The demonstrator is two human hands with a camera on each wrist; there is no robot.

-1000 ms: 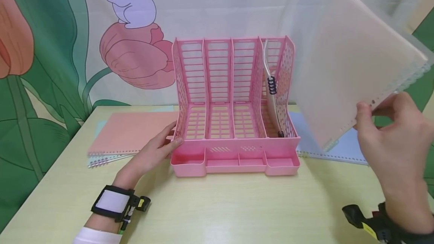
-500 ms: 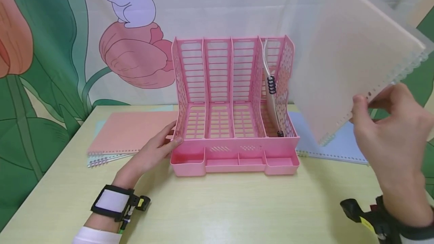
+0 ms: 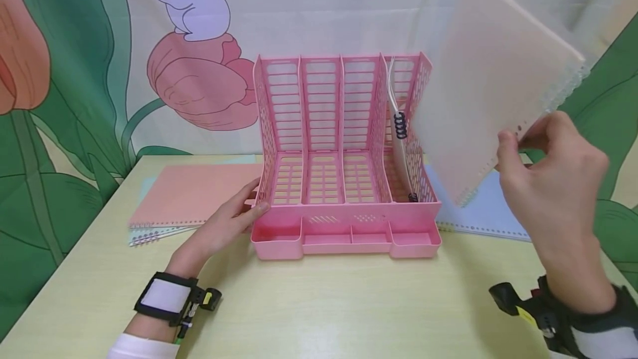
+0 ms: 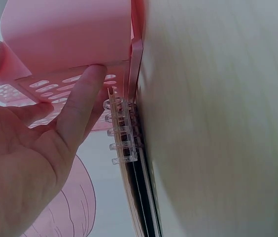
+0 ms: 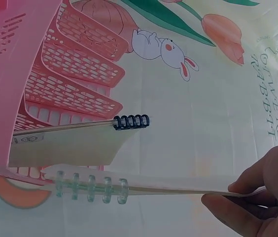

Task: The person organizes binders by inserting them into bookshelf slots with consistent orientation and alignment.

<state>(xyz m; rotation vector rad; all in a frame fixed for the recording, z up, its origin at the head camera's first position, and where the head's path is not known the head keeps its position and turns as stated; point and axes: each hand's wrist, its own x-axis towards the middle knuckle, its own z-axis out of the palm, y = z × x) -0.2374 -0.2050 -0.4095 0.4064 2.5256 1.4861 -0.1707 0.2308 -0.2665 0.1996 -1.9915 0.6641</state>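
Observation:
A pink desk organizer [image 3: 324, 212] with tall slots and a front tray stands mid-table. My left hand [image 3: 229, 218] grips its left front corner, thumb over the front edge and fingers on the perforated side wall. In the left wrist view that hand [image 4: 35, 138] shows several fingertips against the pink plastic. My right hand [image 3: 558, 181] pinches a pale, translucent-covered ring-bound notebook [image 3: 498, 76] by its punched edge, raised and tilted to the right of the organizer. Seen from the right wrist, the notebook [image 5: 178, 185] is nearly edge-on, near a black-ringed notebook [image 5: 70, 148] in the rightmost slot.
Stacked ring-bound notebooks lie left of the organizer, a salmon notebook [image 3: 194, 193] on top. A blue notebook [image 3: 478, 218] lies on the right, partly behind my right hand. A printed curtain [image 3: 319, 4] hangs behind the table [image 3: 319, 303].
My right hand has carried the pale notebook leftward and somewhat upward, closer to the organizer's right side. The left hand and organizer have stayed in place.

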